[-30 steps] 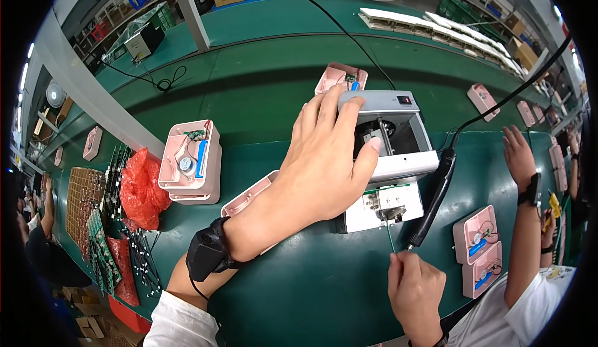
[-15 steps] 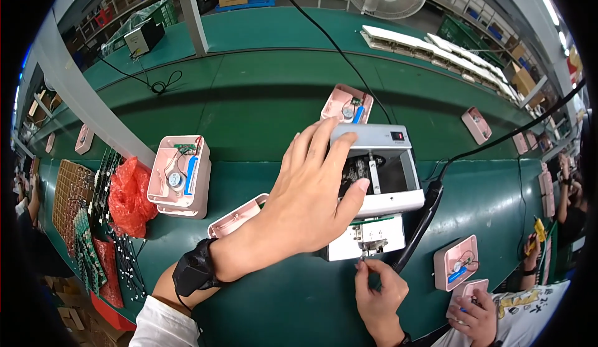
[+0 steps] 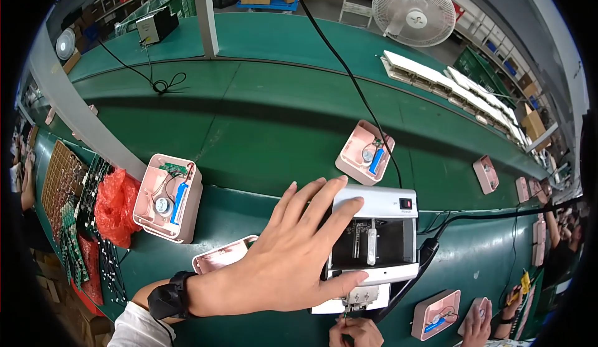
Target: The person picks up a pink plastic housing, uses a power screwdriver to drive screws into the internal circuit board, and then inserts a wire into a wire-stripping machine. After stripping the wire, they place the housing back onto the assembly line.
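A small silver benchtop machine (image 3: 380, 202) with a red power switch and a dark open recess stands in front of me. My left hand (image 3: 274, 253) lies across its left side, fingers spread over the top and thumb along the front edge. Below that edge, a metal fixture (image 3: 362, 296) sits over a white base plate. My right hand (image 3: 356, 333) is at the bottom of the picture, just in front of the fixture. Its fingertips are pinched on a thin wire (image 3: 346, 313) leading toward the fixture. The wire's far end is hard to make out.
Pink housings with blue cells stand at the left (image 3: 167, 197), behind the machine (image 3: 366, 151) and at right (image 3: 436, 313). Red plastic bag (image 3: 117, 204), circuit boards (image 3: 68, 241) lie left. A black cable (image 3: 473, 217) crosses right, near a co-worker's hand (image 3: 478, 325).
The view has tilted, so the bench and machine appear lower. My left hand stays on the machine; my right hand stays pinched before the fixture, now partly cut off by the lower edge.
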Demonstrator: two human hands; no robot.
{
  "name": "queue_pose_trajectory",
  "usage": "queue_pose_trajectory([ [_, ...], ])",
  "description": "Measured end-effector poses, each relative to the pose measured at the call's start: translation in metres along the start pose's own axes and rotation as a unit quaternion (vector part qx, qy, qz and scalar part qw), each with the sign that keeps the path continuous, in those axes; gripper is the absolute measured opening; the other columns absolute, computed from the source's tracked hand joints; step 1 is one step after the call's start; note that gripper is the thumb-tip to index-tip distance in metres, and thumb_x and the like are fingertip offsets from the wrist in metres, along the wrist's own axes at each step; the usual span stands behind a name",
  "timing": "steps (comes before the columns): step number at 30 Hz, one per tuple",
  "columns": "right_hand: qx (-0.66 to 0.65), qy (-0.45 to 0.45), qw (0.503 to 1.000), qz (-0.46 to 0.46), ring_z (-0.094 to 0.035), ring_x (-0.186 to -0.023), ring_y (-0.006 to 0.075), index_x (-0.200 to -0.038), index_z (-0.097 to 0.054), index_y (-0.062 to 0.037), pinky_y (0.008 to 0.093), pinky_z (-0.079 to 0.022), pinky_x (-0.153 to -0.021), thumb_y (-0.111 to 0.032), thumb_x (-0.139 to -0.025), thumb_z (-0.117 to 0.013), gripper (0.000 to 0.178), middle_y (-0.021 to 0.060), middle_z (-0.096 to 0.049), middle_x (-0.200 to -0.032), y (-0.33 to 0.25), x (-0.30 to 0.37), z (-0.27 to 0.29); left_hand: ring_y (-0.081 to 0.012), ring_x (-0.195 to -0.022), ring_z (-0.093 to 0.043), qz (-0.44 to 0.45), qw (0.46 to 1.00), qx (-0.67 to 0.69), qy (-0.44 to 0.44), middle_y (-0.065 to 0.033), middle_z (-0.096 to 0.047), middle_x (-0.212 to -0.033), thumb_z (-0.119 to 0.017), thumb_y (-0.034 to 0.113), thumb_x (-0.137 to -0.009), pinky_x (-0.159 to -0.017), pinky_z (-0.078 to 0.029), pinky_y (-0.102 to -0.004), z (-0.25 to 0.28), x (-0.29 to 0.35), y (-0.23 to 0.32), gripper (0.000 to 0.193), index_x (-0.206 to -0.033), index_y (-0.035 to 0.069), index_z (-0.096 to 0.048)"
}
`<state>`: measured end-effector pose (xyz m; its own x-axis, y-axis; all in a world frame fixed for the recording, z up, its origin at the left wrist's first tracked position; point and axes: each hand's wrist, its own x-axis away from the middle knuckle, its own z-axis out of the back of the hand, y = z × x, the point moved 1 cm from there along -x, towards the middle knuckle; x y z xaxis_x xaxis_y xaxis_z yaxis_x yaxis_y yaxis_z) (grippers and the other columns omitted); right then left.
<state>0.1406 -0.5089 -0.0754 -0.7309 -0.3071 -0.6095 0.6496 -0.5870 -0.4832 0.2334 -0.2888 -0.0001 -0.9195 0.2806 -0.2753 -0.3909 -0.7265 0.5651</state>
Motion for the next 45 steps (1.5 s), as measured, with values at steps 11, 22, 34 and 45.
queue_pose_trajectory([
  [11, -0.050, -0.044, 0.998, -0.023, -0.064, -0.065, 0.0295, -0.085, -0.058, -0.0033, 0.0363, -0.051, -0.056, 0.000, -0.085, -0.076, 0.017, 0.0134, -0.067, -0.081, 0.010, 0.016, 0.005, -0.0475, -0.138, -0.036, 0.008, 0.999, -0.032, -0.038, -0.0275, -0.027, -0.159, -0.073, 0.066, -0.080, -0.115, -0.023, -0.0670, 0.004, 0.000, -0.001, 0.103, -0.151, 0.001, -0.038],
  [22, 0.010, -0.091, 0.985, -0.143, -0.062, -0.054, 0.0285, -0.095, -0.067, -0.0046, 0.0363, -0.048, -0.050, -0.008, -0.091, -0.074, 0.008, 0.0101, -0.064, -0.067, 0.006, 0.001, 0.009, -0.0470, -0.135, -0.040, 0.000, 0.999, -0.037, -0.020, -0.0272, -0.029, -0.158, -0.071, 0.067, -0.081, -0.114, -0.026, -0.0668, 0.000, 0.001, -0.003, 0.101, -0.150, 0.001, -0.040],
  [34, 0.084, -0.073, 0.992, -0.066, -0.057, -0.049, 0.0266, -0.091, -0.067, -0.0045, 0.0368, -0.046, -0.046, -0.008, -0.092, -0.073, 0.008, 0.0091, -0.060, -0.063, 0.006, 0.008, 0.008, -0.0480, -0.132, -0.042, -0.010, 1.000, -0.019, -0.002, -0.0286, -0.029, -0.157, -0.069, 0.067, -0.083, -0.113, -0.028, -0.0669, -0.002, 0.003, -0.005, 0.099, -0.149, 0.000, -0.040],
  [45, 0.080, -0.109, 0.990, -0.038, -0.052, -0.048, 0.0260, -0.088, -0.064, -0.0033, 0.0364, -0.046, -0.048, -0.004, -0.089, -0.075, 0.011, 0.0091, -0.051, -0.060, 0.000, 0.007, 0.017, -0.0491, -0.131, -0.043, -0.016, 1.000, -0.015, -0.006, -0.0292, -0.029, -0.157, -0.068, 0.067, -0.084, -0.112, -0.029, -0.0681, 0.000, 0.002, -0.007, 0.098, -0.150, 0.000, -0.040],
])
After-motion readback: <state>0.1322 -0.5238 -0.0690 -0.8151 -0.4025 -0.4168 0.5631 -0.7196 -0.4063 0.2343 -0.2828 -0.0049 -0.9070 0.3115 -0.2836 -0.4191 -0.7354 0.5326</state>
